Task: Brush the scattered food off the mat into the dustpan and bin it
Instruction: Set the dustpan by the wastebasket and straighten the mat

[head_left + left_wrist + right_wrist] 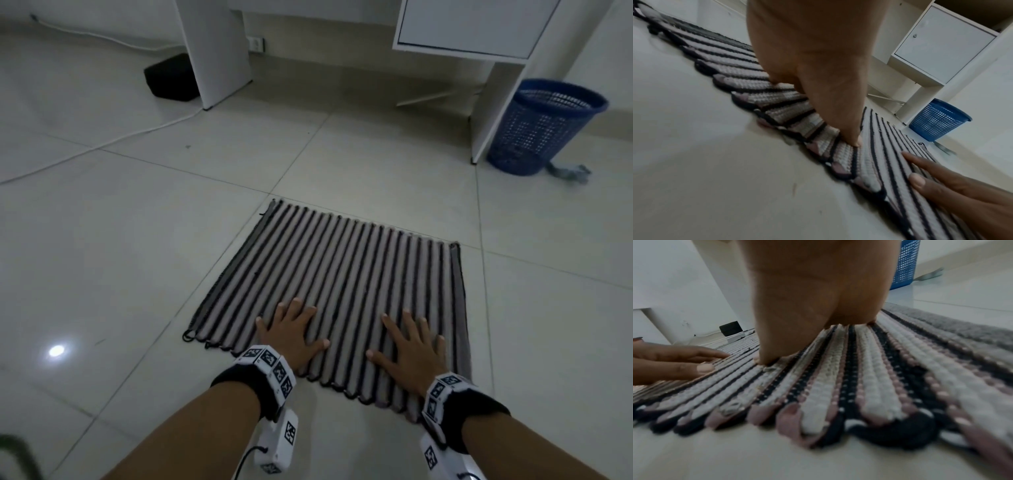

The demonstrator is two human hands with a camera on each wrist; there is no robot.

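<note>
A striped mat in black, white and pink lies flat on the tiled floor. My left hand presses flat on its near left part, fingers spread. My right hand lies flat on its near right part, fingers spread too. The left wrist view shows the left palm on the mat's near edge, with the right hand's fingers beside it. In the right wrist view the right palm bears on the mat. A blue mesh bin stands at the far right. No brush, dustpan or food shows.
White desk legs and a cabinet stand beyond the mat. A black box and a white cable lie on the floor at the far left. A grey rag lies by the bin.
</note>
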